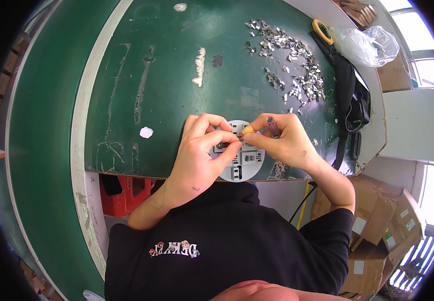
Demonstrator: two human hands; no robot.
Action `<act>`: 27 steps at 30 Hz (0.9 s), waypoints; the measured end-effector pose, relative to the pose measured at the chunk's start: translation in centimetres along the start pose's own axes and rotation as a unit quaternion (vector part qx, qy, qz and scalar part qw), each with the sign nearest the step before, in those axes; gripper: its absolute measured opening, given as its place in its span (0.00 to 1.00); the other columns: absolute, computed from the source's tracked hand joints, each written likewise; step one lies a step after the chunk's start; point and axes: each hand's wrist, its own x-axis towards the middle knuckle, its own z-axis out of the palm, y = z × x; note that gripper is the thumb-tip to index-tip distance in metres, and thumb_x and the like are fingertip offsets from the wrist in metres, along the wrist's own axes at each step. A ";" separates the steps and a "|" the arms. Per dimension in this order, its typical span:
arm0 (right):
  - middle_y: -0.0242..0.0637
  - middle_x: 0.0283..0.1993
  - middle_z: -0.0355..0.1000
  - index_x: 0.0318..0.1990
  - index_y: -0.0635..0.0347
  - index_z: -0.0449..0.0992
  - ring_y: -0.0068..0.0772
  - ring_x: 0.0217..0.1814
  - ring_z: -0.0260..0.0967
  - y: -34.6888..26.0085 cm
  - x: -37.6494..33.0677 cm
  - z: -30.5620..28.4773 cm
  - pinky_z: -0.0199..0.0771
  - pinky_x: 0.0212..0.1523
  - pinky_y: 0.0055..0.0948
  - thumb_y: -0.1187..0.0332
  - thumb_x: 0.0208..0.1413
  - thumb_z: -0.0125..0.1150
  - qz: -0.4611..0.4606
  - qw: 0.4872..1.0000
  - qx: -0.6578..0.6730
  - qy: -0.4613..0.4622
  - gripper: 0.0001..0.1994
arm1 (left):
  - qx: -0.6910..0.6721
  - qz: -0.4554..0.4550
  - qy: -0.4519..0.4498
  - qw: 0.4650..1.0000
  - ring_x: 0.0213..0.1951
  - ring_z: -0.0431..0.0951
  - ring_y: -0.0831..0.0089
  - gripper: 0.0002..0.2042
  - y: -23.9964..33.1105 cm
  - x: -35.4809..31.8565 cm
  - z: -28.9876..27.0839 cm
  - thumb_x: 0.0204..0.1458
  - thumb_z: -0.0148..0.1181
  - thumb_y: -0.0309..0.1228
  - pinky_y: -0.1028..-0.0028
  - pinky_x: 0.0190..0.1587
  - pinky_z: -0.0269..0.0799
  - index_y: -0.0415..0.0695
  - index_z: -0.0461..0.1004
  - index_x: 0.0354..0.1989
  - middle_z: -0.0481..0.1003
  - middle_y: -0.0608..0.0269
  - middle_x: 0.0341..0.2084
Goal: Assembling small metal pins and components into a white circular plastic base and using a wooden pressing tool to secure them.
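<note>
At the table's near edge lies a round light-grey plastic disc (251, 171) with moulded slots and raised blocks. My left hand (200, 148) reaches over its left side, thumb and forefinger pinched close together; whatever sits between them is too small to make out. On the disc's right side is my right hand (288, 141), closed, with a screwdriver (272, 125) tucked in it. Only the dark reddish handle shows. A yellow finger cover (247, 130) wraps one right fingertip. Both hands' fingertips nearly meet above the disc, hiding its middle.
Many small metal clips (304, 65) are scattered at the far right of the green table (171, 105). Beyond them lie a black bag (350, 93), a yellow tape roll (322, 31) and a clear plastic bag (365, 45). Cardboard boxes (377, 215) stand at the lower right.
</note>
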 end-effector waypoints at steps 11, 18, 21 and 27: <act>0.35 0.32 0.72 0.34 0.66 0.77 0.24 0.23 0.61 2.6 0.1 1.6 0.63 0.23 0.22 0.80 0.52 0.64 -0.281 0.951 -0.106 0.068 0.03 | -0.003 0.020 -0.004 1.000 0.40 0.68 0.72 0.07 -0.2 -0.2 -0.9 0.50 0.64 0.18 0.76 0.39 0.65 0.40 0.80 0.37 0.72 0.65 0.41; 0.38 0.36 0.73 0.37 0.66 0.76 0.27 0.23 0.64 3.2 0.2 2.1 0.66 0.22 0.24 0.83 0.50 0.63 -0.362 0.912 -0.174 0.083 0.07 | 0.025 0.033 -0.005 0.999 0.40 0.68 0.71 0.06 -0.3 -0.2 -0.7 0.49 0.63 0.18 0.76 0.38 0.65 0.39 0.78 0.36 0.72 0.64 0.40; 0.39 0.36 0.74 0.37 0.66 0.77 0.27 0.23 0.64 3.3 0.2 2.2 0.65 0.22 0.22 0.83 0.50 0.64 -0.381 0.898 -0.202 0.087 0.07 | 0.028 0.036 -0.007 0.999 0.40 0.68 0.71 0.06 -0.4 -0.1 -0.7 0.49 0.63 0.18 0.76 0.38 0.65 0.39 0.78 0.35 0.72 0.64 0.39; 0.40 0.36 0.73 0.38 0.66 0.76 0.30 0.23 0.65 3.0 0.1 2.5 0.67 0.22 0.25 0.83 0.49 0.63 -0.419 0.854 -0.297 0.085 0.08 | 0.019 0.030 -0.004 0.999 0.41 0.68 0.71 0.06 -0.5 -0.2 -0.6 0.49 0.63 0.18 0.76 0.38 0.65 0.40 0.78 0.35 0.72 0.64 0.39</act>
